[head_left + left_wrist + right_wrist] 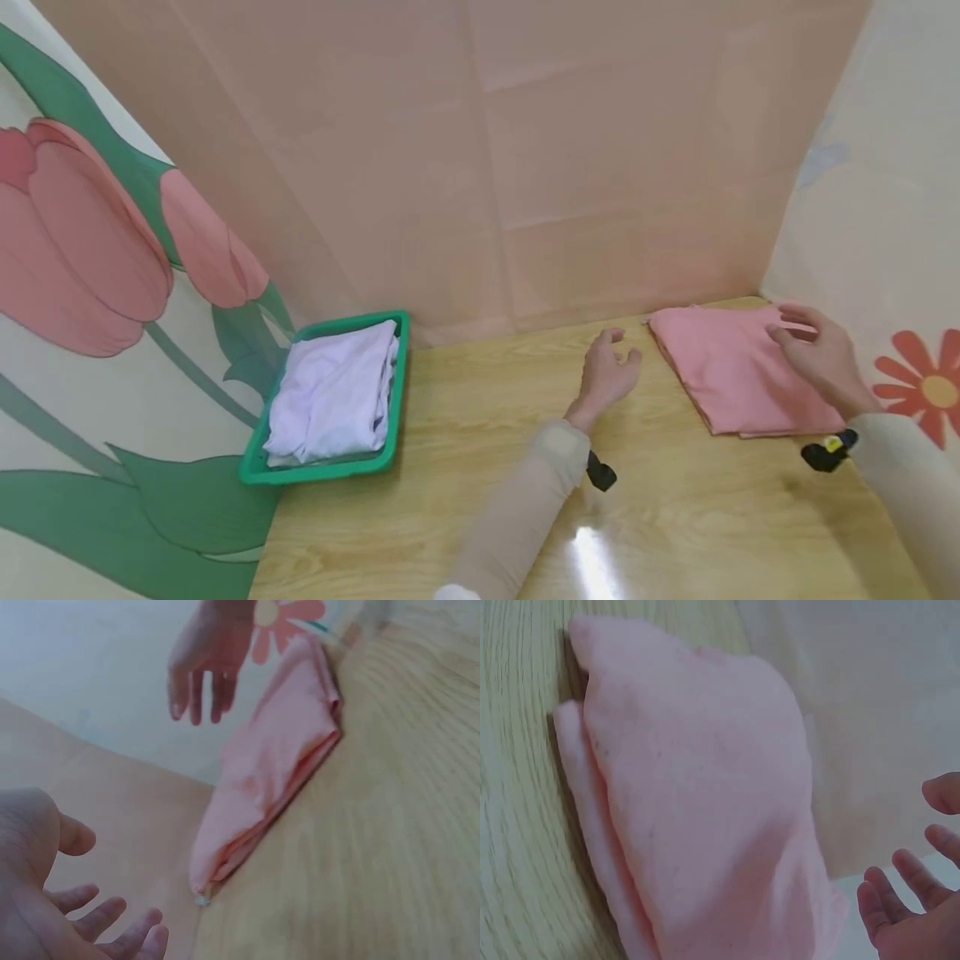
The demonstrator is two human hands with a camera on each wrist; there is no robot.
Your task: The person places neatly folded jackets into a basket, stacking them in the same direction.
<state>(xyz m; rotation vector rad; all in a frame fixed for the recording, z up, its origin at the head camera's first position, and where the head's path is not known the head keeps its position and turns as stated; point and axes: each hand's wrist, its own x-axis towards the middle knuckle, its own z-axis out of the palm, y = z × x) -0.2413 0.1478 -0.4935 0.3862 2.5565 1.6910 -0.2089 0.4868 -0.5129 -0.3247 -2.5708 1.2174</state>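
Observation:
A folded pink cloth (731, 367) lies at the far right corner of the wooden table, its layered edges showing in the left wrist view. Over its right side hovers my right hand (821, 354), fingers loosely bent and apart from the fabric in both wrist views. My left hand (609, 371) is held above the table to the left of the cloth, its fingers spread and relaxed with nothing in them. In the right wrist view the pink cloth (697, 787) fills the middle, with the fingers of my right hand (919, 907) off to one side.
On the table's left stands a green basket (399, 400) with folded pale lilac cloth (330, 396) inside. A brown-pink sheet (487, 167) rises behind the wooden table (465, 417). Flower-printed walls (885, 208) flank it on both sides.

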